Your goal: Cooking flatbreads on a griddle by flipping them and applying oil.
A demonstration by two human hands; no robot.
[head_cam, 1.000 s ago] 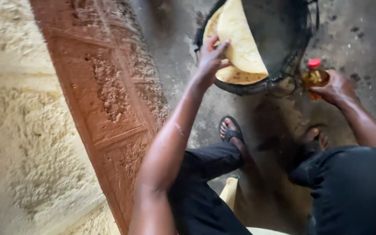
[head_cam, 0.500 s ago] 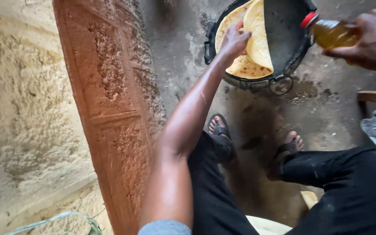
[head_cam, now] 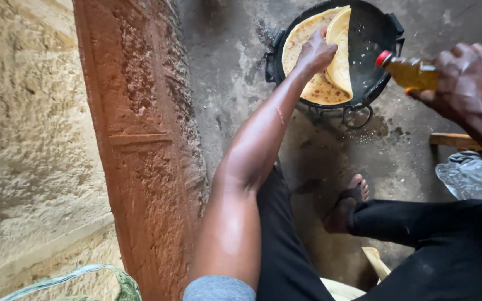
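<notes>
Nearest sat the person, black-trousered knees apart, one bare foot (head_cam: pixel 346 207) flat on the stained concrete floor (head_cam: pixel 230 83). A rough reddish door (head_cam: pixel 140 145) ran along their left side, close to the elbow, with coarse pale plaster beyond it. The left arm stretched straight ahead, its hand (head_cam: pixel 314 54) palm-down in the round black pan (head_cam: pixel 370 39), fingers pinched on the folded edge of a thin, brown-speckled flatbread (head_cam: pixel 322 83), lifting one half upright. The right hand (head_cam: pixel 470 83) hung at the pan's right rim, fingers wrapped around a small bottle (head_cam: pixel 411 72) of amber oil, red cap tipped toward the pan. The pan's far right half lay bare and dark.
</notes>
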